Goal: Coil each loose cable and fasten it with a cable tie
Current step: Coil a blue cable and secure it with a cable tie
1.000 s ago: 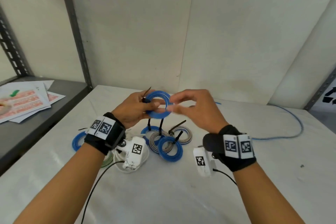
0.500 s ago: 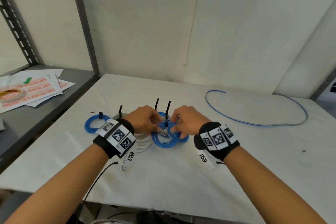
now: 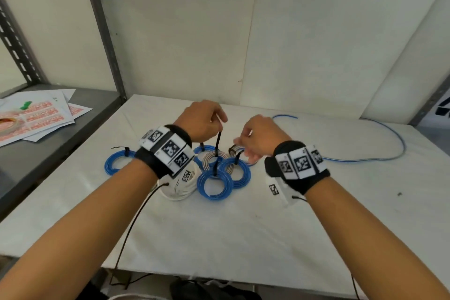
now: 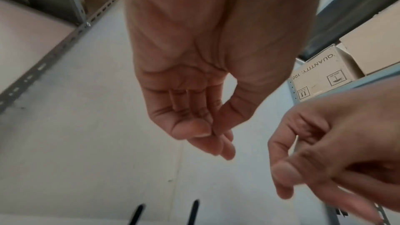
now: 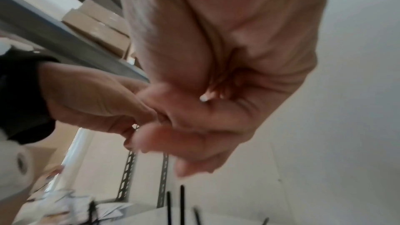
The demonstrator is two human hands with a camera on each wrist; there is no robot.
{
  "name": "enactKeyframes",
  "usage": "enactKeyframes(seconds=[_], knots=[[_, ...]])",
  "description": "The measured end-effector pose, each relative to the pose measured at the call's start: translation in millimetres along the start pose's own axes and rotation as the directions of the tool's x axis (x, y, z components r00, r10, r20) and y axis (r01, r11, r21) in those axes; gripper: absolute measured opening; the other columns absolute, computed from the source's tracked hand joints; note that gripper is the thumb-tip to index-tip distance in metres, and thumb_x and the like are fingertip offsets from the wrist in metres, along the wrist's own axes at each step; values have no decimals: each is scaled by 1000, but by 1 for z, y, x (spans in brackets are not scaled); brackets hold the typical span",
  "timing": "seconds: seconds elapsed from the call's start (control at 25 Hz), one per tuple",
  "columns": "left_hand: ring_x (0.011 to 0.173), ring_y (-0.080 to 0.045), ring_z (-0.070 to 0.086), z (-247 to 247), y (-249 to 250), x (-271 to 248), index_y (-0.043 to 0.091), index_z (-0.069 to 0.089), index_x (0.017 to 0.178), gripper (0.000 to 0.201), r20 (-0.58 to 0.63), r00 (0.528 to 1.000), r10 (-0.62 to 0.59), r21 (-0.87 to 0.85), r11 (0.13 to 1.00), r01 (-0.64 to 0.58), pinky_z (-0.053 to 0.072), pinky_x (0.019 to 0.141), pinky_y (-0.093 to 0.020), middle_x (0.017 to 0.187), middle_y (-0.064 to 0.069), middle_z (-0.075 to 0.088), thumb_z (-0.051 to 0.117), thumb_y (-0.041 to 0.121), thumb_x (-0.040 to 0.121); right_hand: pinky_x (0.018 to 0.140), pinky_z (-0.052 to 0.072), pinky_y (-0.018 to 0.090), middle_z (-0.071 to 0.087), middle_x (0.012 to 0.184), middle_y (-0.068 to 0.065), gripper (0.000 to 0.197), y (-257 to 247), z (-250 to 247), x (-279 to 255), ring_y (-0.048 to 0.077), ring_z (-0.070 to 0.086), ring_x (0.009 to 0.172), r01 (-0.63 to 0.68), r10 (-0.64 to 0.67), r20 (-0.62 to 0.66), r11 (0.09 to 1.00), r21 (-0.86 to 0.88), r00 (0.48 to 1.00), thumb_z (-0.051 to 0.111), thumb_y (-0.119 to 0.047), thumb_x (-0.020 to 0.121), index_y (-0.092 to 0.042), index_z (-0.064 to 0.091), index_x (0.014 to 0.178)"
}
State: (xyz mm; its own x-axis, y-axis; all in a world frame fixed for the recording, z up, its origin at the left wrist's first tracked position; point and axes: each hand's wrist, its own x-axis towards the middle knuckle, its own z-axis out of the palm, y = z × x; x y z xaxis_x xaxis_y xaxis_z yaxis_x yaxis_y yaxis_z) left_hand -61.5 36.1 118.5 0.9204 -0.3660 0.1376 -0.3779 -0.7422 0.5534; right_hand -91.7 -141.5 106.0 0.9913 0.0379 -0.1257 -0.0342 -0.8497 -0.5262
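Note:
Several tied coils lie bunched mid-table: a front blue coil (image 3: 214, 185) with a black cable tie (image 3: 217, 151) standing upright from it, a second blue coil (image 3: 239, 173), a grey coil (image 3: 209, 159), a white coil (image 3: 180, 190) and a blue coil (image 3: 116, 162) off to the left. My left hand (image 3: 202, 124) hovers just above the upright tie, fingers loosely curled, holding nothing; the left wrist view shows its fingers (image 4: 216, 143) apart from the tie tips (image 4: 193, 211). My right hand (image 3: 253, 140) hovers beside it, blurred and empty, over the coils' right side.
A loose blue cable (image 3: 399, 143) curves across the table's back right. The white table (image 3: 219, 238) ends at a front edge near me. A grey shelf (image 3: 48, 153) at left holds printed sheets (image 3: 36, 117) and a tape roll. Metal rack posts stand behind.
A second ago both hands held a blue coil up in the air. They lowered it onto the pile, let go, and have lifted slightly away from it.

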Motion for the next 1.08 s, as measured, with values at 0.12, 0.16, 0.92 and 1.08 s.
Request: enactKeyframes(seconds=[0.12, 0.16, 0.92, 1.08], knots=[[82, -11, 64, 10, 30, 36, 23, 67, 101, 21, -8, 998, 66, -70, 995, -67, 48, 76, -26, 91, 4, 73, 60, 8, 88, 65, 54, 28, 76, 80, 8, 30, 40, -27, 23, 18, 71, 67, -47, 36, -206, 998, -52, 978, 64, -36, 96, -8, 72, 88], [84, -14, 65, 17, 41, 48, 22, 67, 104, 21, 5, 996, 94, -89, 992, -93, 50, 78, -27, 92, 2, 73, 61, 10, 88, 75, 55, 32, 75, 94, 13, 28, 64, -30, 32, 26, 72, 83, -123, 93, -247, 987, -107, 965, 64, -35, 95, -8, 72, 95], [85, -23, 60, 108, 118, 130, 10, 61, 110, 21, -175, 859, 481, -140, 851, -506, 50, 80, -39, 95, -4, 61, 61, 27, 97, 74, 40, 28, 72, 97, -1, 15, 131, -123, 13, 16, 61, 86, 166, -224, -623, 975, -151, 749, 60, -18, 98, -17, 75, 102], [67, -13, 57, 68, 127, 121, 14, 63, 102, 23, -162, 907, 388, -392, 818, -420, 56, 66, -30, 77, 2, 59, 56, 36, 100, 78, 47, 23, 71, 99, -3, 17, 125, -118, 12, 11, 63, 88, 364, -184, -849, 931, 10, 495, 57, -18, 98, -14, 73, 104]])
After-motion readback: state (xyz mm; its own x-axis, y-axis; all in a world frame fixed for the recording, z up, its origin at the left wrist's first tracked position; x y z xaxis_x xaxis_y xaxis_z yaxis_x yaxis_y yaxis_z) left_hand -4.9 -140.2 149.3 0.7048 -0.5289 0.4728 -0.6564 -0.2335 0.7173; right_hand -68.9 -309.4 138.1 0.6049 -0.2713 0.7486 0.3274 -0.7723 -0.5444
